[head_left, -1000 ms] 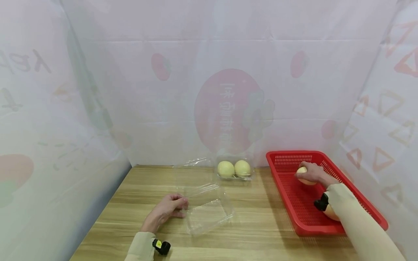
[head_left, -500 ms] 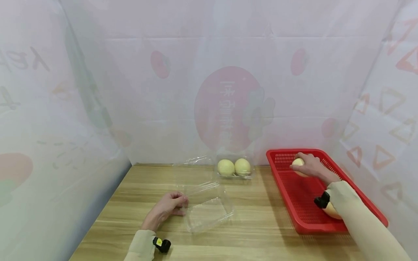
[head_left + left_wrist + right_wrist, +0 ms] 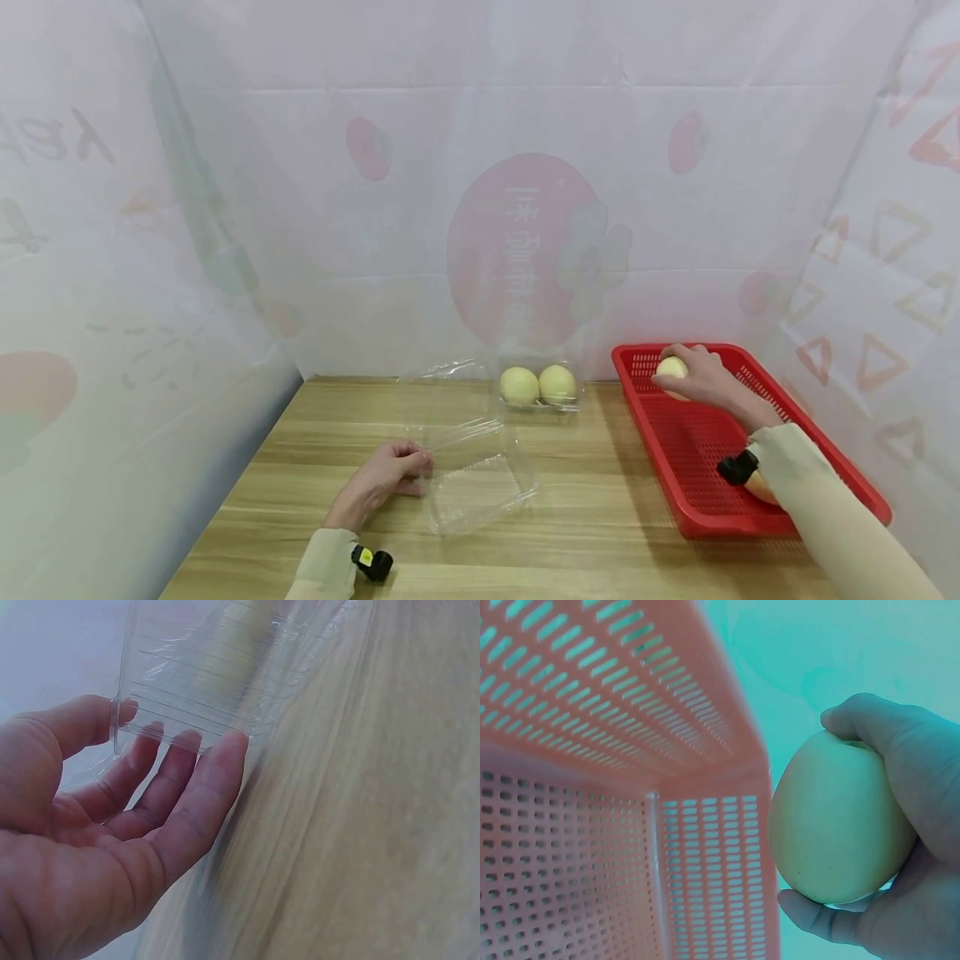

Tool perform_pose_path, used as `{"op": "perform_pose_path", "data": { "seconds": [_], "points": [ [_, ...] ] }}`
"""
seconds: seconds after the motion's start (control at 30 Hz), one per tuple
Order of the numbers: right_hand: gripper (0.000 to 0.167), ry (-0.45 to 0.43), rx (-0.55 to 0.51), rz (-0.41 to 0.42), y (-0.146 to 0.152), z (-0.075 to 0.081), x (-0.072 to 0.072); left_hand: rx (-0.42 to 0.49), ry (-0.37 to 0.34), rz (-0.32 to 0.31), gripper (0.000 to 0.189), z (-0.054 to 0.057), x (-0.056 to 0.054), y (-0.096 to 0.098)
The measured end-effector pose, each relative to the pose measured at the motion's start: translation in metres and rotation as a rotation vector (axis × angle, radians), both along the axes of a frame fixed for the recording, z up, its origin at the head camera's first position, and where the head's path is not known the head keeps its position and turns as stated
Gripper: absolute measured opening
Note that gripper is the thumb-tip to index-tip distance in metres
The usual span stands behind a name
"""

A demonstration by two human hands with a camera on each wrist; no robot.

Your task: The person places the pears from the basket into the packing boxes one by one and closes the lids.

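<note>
In the head view, my right hand (image 3: 701,377) grips a round, pale yellow pear (image 3: 672,368) over the far part of the red basket (image 3: 678,492). The right wrist view has the pear (image 3: 840,821) between thumb and fingers, beside the basket's rim. My left hand (image 3: 382,479) holds the near left edge of a clear plastic clamshell box (image 3: 480,496), whose lid stands open toward the back. In the left wrist view, the thumb lies at the box's rim and the other fingertips (image 3: 229,746) against its ribbed wall.
A second clear box (image 3: 538,407) with two pale yellow pears (image 3: 519,387) stands at the back of the wooden table (image 3: 585,517). Another fruit (image 3: 761,488) lies in the basket, partly hidden by the right forearm. Printed cloth walls surround the table.
My right hand has lifted the pear from the basket's floor and moved it slightly left and back. The left hand and the open box have stayed in place.
</note>
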State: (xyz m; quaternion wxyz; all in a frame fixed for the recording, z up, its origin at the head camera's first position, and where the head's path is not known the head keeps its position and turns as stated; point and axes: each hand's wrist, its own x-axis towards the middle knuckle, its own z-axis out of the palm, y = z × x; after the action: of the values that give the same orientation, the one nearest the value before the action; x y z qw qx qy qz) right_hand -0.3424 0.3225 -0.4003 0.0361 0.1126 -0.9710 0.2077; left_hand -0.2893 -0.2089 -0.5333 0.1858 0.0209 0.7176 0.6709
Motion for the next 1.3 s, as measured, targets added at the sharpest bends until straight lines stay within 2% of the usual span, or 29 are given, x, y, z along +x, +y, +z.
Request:
{"op": "perform_pose_path", "data": {
  "seconds": [0.37, 0.83, 1.03, 1.3],
  "points": [
    [0.047, 0.062, -0.041, 0.066, -0.025, 0.013, 0.014, 0.006, -0.006, 0.001, 0.031, -0.001, -0.001, 0.000],
    [0.050, 0.099, -0.070, 0.112, -0.061, 0.024, 0.032, 0.008, -0.009, -0.001, 0.029, -0.002, -0.002, -0.001],
    [0.047, 0.136, -0.073, 0.150, -0.076, 0.023, 0.039, 0.014, -0.009, -0.003, 0.029, -0.003, -0.002, -0.001],
    [0.041, 0.181, -0.096, 0.242, -0.103, 0.016, 0.046, 0.020, -0.009, -0.010, 0.031, -0.002, -0.005, -0.002]
  ]
}}
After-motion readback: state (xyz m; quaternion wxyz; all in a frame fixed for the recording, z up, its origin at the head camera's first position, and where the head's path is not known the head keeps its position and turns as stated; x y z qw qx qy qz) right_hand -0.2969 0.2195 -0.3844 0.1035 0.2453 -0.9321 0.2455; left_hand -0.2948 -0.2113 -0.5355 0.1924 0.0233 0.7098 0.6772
